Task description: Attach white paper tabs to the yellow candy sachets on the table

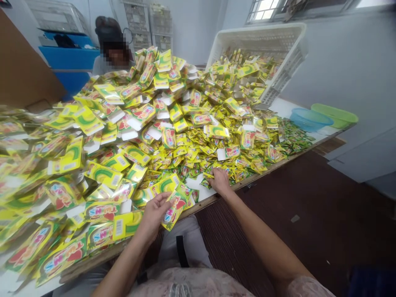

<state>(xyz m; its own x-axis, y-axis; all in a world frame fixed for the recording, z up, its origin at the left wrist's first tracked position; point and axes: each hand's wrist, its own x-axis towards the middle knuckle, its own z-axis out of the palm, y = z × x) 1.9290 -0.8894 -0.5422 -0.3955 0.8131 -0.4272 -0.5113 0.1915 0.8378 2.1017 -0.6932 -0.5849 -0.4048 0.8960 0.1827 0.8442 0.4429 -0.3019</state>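
Note:
My left hand (154, 213) is closed on a small yellow and green printed carton (177, 211) at the table's front edge. The carton is tilted, with its printed face towards me. To the right, my right hand (220, 181) reaches over the edge with its fingers pinched on a small yellow sachet (208, 175), partly hidden by the fingers. Many similar yellow and green sachets (185, 154) lie spread just beyond this hand. A big heap of cartons (105, 173), many with white end flaps standing out, covers the table on the left and back.
A white plastic crate (272, 35) lies tipped at the back right, packets spilling from it. Blue (311, 119) and green basins (335, 113) stand on the right end of the table (286, 108). Another person (113, 45) is behind the heap.

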